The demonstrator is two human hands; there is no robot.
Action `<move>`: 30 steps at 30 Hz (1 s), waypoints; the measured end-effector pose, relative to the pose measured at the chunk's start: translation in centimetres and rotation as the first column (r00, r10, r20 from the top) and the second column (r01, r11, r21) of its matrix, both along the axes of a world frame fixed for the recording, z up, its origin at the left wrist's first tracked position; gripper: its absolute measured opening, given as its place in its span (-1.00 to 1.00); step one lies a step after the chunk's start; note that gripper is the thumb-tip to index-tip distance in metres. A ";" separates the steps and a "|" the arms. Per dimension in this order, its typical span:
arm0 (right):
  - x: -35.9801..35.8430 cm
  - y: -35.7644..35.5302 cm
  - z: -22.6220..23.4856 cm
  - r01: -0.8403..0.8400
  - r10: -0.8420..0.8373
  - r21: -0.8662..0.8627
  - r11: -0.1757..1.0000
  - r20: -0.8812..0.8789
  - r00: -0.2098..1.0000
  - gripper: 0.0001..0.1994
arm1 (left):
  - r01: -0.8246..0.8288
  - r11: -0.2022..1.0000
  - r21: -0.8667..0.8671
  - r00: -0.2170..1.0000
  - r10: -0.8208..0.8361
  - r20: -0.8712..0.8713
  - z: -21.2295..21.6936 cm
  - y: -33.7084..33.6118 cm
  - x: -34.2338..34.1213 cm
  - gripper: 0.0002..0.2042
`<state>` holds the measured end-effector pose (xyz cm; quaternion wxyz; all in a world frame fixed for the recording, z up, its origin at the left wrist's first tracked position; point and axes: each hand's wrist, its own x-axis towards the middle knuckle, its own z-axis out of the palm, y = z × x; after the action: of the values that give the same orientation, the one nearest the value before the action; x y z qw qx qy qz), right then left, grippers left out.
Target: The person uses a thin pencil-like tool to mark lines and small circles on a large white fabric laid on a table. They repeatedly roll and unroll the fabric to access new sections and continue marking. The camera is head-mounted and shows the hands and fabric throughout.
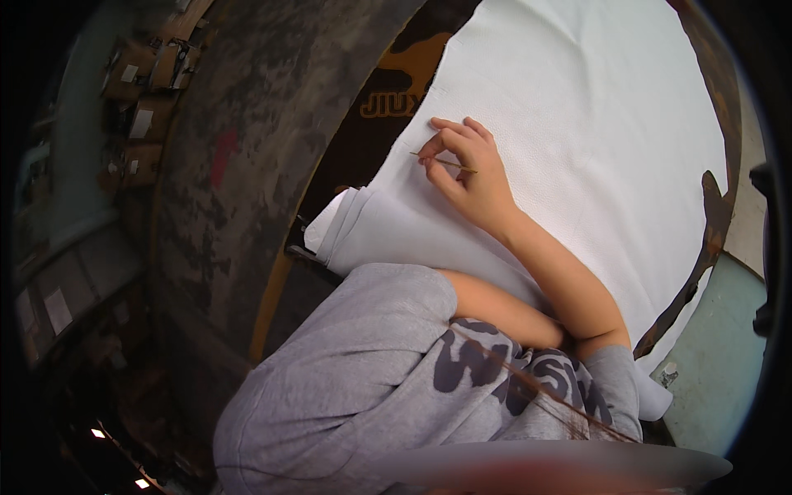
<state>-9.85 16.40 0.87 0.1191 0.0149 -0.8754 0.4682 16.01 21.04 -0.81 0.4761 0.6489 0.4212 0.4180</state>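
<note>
Boxy cardboard cartons [142,117] sit beyond a mottled grey floor [247,115]. A dark surface [351,153] with orange shapes shows beside the large white sheet [594,124], whose smooth folded layers [363,231] lie rolled along the near edge. Over its finely pebbled left part, the right hand [474,175] pinches a slim, straight, brownish stick [460,167] between thumb and forefinger. The left hand is hidden near the right elbow, so I cannot tell its state

- The left hand was hidden behind the right arm [569,272].
- The top edge cut off the white sheet [594,107].
- A pale shape [577,464] at the bottom was blurred.
</note>
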 end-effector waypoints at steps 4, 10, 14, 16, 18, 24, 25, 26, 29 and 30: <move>-0.4 -1.6 0.5 -0.040 0.040 -0.011 0.999 0.042 0.998 -0.96 | 0.014 1.000 -0.007 1.000 -0.014 0.006 -0.2 -0.4 -0.2 -0.57; -0.5 -1.5 0.5 0.041 -0.040 -0.057 0.998 0.023 0.999 -0.94 | 0.049 0.999 -0.001 0.999 -0.049 0.001 -0.1 -0.6 -0.1 -0.57; -1.4 3.9 -0.4 0.247 -0.204 -0.279 0.928 0.173 0.964 -0.91 | 0.056 0.998 0.002 0.998 -0.056 0.011 0.0 -0.2 -0.2 -0.57; -1.6 7.1 -0.5 0.385 -0.333 -0.308 0.870 0.209 0.919 -0.93 | 0.042 0.999 -0.001 0.999 -0.042 0.027 0.1 0.0 -0.3 -0.57; -1.7 9.7 -0.4 0.505 -0.461 -0.248 0.827 0.216 0.861 -0.86 | 0.035 0.999 -0.006 0.999 -0.035 0.042 0.2 0.1 -0.5 -0.57; -3.1 8.0 -0.6 0.307 -0.309 0.053 0.950 0.023 0.951 -0.92 | 0.037 0.999 -0.006 0.997 -0.037 0.070 0.2 0.0 -0.7 -0.57; -3.5 7.2 -0.6 0.297 -0.303 0.083 0.951 0.080 0.950 -0.93 | 0.038 0.999 -0.006 0.997 -0.038 0.073 0.2 -0.1 -0.6 -0.56; -3.8 6.8 -0.6 0.236 -0.238 0.048 0.971 0.052 0.970 -0.93 | 0.045 0.999 -0.007 0.996 -0.044 0.077 0.2 -0.3 -0.6 -0.56; -3.8 6.2 -0.7 0.275 -0.273 0.115 0.954 -0.039 0.961 -0.91 | 0.048 0.999 -0.009 0.995 -0.047 0.085 0.1 -0.5 -0.7 -0.56; -3.3 6.5 -0.6 0.297 -0.296 0.071 0.952 -0.016 0.955 -0.91 | 0.045 0.999 -0.006 0.995 -0.045 0.090 0.1 -0.6 -0.7 -0.56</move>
<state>-13.18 22.86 0.24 0.1896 -0.1112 -0.8839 0.4127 15.32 20.45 -0.72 0.5063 0.6370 0.3864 0.4342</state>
